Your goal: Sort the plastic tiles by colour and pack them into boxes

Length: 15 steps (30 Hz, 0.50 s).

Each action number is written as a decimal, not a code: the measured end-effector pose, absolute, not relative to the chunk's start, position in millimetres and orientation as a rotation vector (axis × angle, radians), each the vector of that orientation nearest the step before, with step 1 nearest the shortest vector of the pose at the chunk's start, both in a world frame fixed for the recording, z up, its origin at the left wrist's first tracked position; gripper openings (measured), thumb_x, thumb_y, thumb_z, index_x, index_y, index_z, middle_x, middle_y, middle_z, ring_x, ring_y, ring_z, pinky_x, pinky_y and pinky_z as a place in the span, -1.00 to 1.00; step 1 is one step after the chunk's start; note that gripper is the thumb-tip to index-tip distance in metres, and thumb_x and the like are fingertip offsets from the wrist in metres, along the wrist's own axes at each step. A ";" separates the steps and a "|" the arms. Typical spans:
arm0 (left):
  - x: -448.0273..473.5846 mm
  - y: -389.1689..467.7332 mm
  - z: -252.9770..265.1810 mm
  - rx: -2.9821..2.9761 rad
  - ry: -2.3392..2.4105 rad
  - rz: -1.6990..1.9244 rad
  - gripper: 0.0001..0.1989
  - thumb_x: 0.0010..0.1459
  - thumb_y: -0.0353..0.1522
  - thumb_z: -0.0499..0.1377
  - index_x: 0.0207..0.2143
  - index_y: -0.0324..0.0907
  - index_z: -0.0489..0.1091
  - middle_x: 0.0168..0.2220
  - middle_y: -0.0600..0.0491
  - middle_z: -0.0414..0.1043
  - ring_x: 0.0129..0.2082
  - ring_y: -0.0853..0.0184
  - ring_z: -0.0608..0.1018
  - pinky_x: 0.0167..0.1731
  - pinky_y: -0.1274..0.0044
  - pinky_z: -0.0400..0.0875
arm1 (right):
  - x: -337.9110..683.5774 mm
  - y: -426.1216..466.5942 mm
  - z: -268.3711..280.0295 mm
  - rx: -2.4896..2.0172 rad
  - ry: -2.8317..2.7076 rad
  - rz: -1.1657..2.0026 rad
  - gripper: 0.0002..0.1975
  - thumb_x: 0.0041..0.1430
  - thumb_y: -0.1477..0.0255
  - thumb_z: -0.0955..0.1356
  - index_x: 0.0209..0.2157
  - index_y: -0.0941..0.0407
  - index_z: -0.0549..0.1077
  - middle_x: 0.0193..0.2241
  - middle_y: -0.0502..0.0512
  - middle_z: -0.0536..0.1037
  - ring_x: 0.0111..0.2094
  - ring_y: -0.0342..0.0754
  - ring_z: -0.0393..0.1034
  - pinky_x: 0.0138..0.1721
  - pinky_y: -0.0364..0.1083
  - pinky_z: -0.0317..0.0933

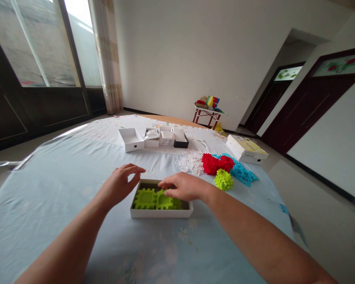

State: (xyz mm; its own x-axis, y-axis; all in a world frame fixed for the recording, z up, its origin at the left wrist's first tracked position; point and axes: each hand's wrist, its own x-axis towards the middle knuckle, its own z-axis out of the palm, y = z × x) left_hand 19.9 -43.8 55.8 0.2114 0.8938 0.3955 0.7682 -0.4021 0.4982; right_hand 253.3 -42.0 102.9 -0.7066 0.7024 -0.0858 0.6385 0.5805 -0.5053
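A shallow white box [161, 213] with a dark inside stands on the table in front of me. Lime-green toothed square plastic building pieces [146, 198] lie flat in it, side by side. My left hand [122, 181] hovers by the box's back left corner, thumb and fingers apart and nothing between them. Over the box's right half reaches my right hand [182, 186], its thumb and fingers parted just above a green piece; whether it touches that piece I cannot tell. Part of the right-hand green pieces is hidden beneath this hand.
To the right lie red [214, 163] and blue pieces [242, 173], a lime-green stack [224, 180] and white grid-like pieces [191, 161]. Several small boxes [132, 140] line the back. A larger yellow-topped box [246, 149] sits at the right edge. A patterned cloth [62, 197] covers the table.
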 end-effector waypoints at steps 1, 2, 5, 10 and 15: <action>19.5 -43.3 55.2 2.272 1.591 0.962 -0.67 0.11 -0.27 -0.04 -0.21 -0.13 0.46 -0.21 0.01 0.47 -0.39 0.34 0.47 -0.39 0.53 0.32 | 254.4 -42.6 102.9 -1.145 -2.667 0.751 -0.63 0.09 0.47 0.27 -0.03 0.12 0.41 -0.16 0.10 0.54 -0.15 -0.07 0.42 -0.12 -0.16 0.22; 19.0 -42.8 54.5 2.258 1.591 0.960 -0.67 0.11 -0.27 -0.04 -0.21 -0.14 0.46 -0.22 0.00 0.48 -0.38 0.33 0.47 -0.39 0.53 0.32 | 255.1 -43.4 102.9 -1.159 -2.653 0.702 -0.64 0.11 0.49 0.24 -0.04 0.13 0.42 -0.16 0.10 0.54 -0.14 -0.07 0.41 -0.11 -0.16 0.21; 17.5 -41.1 52.0 2.216 1.603 0.931 -0.66 0.10 -0.25 -0.04 -0.21 -0.16 0.46 -0.29 0.01 0.51 -0.43 0.35 0.46 -0.39 0.53 0.33 | 255.8 -46.7 101.6 -1.214 -2.665 0.569 -0.65 0.13 0.50 0.21 -0.06 0.16 0.44 -0.13 0.15 0.52 -0.11 -0.02 0.40 -0.10 -0.12 0.20; 17.7 -38.0 46.7 2.179 1.624 0.895 -0.63 0.10 -0.20 -0.05 -0.22 -0.15 0.46 -0.35 0.03 0.53 -0.47 0.35 0.46 -0.38 0.52 0.34 | 255.0 -52.2 96.2 -1.194 -2.718 0.615 -0.66 0.12 0.45 0.22 -0.07 0.16 0.44 -0.18 0.14 0.54 -0.19 -0.03 0.43 -0.19 -0.13 0.23; 18.6 -36.3 43.9 2.174 1.627 0.870 -0.63 0.09 -0.20 -0.04 -0.21 -0.15 0.46 -0.35 0.04 0.53 -0.47 0.35 0.47 -0.37 0.52 0.35 | 261.7 -52.6 98.4 -1.190 -2.676 0.627 -0.64 0.13 0.46 0.22 -0.04 0.16 0.41 -0.18 0.12 0.54 -0.19 -0.05 0.42 -0.18 -0.16 0.22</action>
